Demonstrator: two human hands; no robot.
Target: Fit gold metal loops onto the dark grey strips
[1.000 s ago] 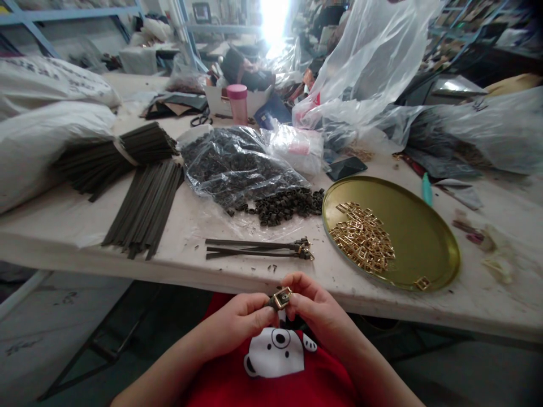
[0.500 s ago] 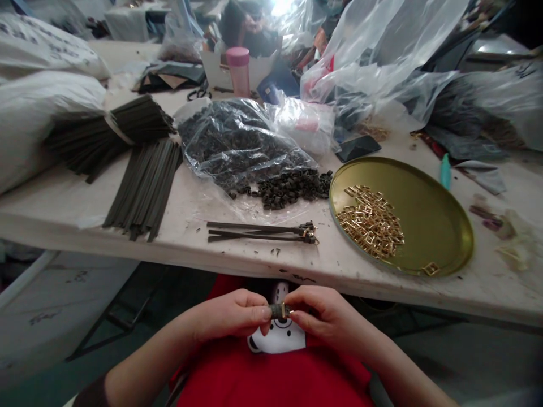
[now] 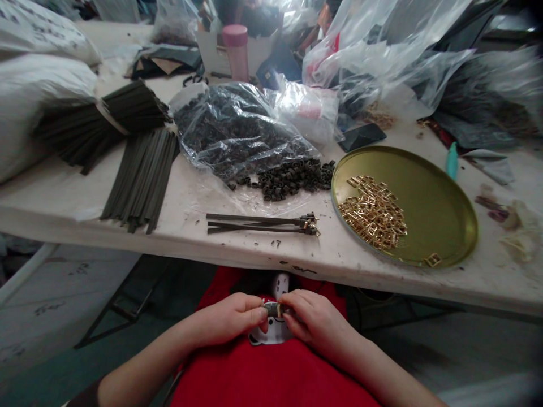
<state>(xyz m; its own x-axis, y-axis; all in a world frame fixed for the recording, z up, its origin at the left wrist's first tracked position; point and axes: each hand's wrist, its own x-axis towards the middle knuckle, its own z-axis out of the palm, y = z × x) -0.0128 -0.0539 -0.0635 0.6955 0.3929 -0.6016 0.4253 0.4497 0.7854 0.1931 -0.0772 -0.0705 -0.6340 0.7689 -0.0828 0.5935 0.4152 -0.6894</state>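
Note:
Below the table edge, over my red shirt, my left hand point(image 3: 231, 319) and my right hand point(image 3: 311, 316) meet in a pinch on a small gold buckle with a dark strap end point(image 3: 272, 308). Both hands are closed on it. On the white table point(image 3: 63, 198) above lie two or three finished dark straps with buckles point(image 3: 263, 224). A round gold tray point(image 3: 441, 209) holds a heap of gold buckles point(image 3: 375, 212). Small dark loops point(image 3: 288, 178) spill from a clear plastic bag point(image 3: 237, 133).
Bundles of dark straps point(image 3: 136, 169) lie at the left beside white sacks point(image 3: 38, 96). Further back stand a pink cup point(image 3: 236, 45), a black phone point(image 3: 362, 136), clear plastic bags point(image 3: 382, 51) and a teal tool point(image 3: 452, 161). The floor shows under the table.
My hands with the buckle have dropped from the table edge down toward my lap. The view has tilted downward, so the table sits higher in the picture.

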